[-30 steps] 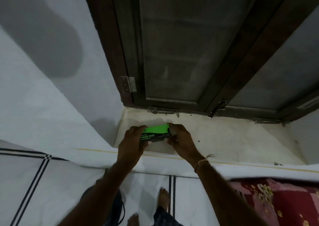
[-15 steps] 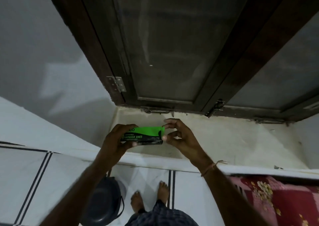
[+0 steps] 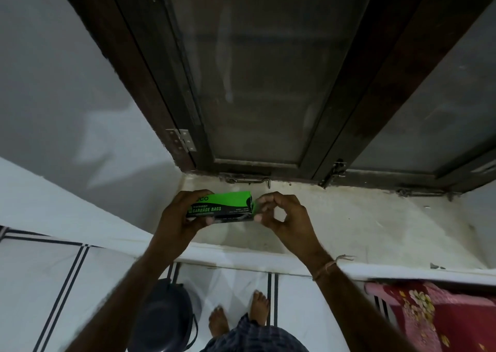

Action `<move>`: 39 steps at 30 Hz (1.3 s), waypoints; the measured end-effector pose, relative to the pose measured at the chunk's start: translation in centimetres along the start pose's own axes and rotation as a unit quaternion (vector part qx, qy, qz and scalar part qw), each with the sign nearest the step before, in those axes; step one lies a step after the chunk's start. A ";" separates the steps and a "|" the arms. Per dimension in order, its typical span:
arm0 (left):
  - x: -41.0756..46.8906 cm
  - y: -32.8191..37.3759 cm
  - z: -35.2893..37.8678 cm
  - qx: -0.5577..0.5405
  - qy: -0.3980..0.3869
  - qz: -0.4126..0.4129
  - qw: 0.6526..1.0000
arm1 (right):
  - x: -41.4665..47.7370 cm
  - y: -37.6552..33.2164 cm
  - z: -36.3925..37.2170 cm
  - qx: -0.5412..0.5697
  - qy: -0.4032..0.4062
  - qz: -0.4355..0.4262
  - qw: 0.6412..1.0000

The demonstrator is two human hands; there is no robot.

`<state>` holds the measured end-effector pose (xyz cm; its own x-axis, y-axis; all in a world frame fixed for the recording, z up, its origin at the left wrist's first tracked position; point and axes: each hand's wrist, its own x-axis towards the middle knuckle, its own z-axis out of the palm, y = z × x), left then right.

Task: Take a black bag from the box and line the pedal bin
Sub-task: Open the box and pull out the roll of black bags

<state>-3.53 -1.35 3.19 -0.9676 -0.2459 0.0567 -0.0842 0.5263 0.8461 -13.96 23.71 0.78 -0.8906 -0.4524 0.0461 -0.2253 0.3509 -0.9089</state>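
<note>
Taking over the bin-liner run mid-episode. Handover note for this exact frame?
Left grip: holds the green garbage bag box by its left end, above the windowsill.
Right grip: fingertips pinch the end flap at the box's right end.
Pedal bin: on the floor, below and left of the grips, near the person's feet. Its lid looks down, and no liner shows.
Done: box picked up, flap being worked open.
Left: open the box, pull out a black bag (none out yet), open the bin, fit the bag inside.
</note>
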 end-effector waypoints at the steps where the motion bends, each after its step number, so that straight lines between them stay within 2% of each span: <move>1: 0.1 0.1 -0.1 0.001 0.004 0.003 1.000 | 0.0 -0.2 0.1 -0.010 0.009 -0.009 1.000; 7: 0.2 0.5 -0.8 0.015 -0.003 0.023 1.000 | -0.1 -0.7 0.8 -0.025 0.013 0.010 1.000; 15: 0.5 0.3 -1.1 0.017 0.005 0.018 1.000 | -0.2 -1.3 0.9 -0.035 0.053 -0.019 0.998; 22: 1.1 1.1 -0.8 0.029 0.024 0.013 0.999 | -0.3 -1.6 0.8 0.104 0.028 -0.015 0.994; 27: 1.5 1.5 -1.1 0.051 0.031 0.031 0.998 | -0.4 -1.8 0.6 0.139 0.001 -0.016 0.990; 32: 1.8 2.0 -1.2 0.078 0.019 0.045 0.996 | -0.1 -1.6 0.5 0.183 -0.026 0.021 0.983; 36: 2.3 3.7 -1.4 0.125 -0.001 0.081 0.989 | 0.1 -1.5 0.2 0.262 -0.040 0.070 0.962; 39: 3.0 5.6 -1.1 0.224 0.001 0.139 0.964 | 0.0 -1.2 0.7 0.340 -0.073 0.124 0.929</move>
<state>-6.66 -0.03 8.69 -0.9671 -0.0454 0.2504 0.0842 0.8715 0.4832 -13.41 22.70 1.61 -0.8077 -0.5505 -0.2111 0.3253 -0.1175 -0.9383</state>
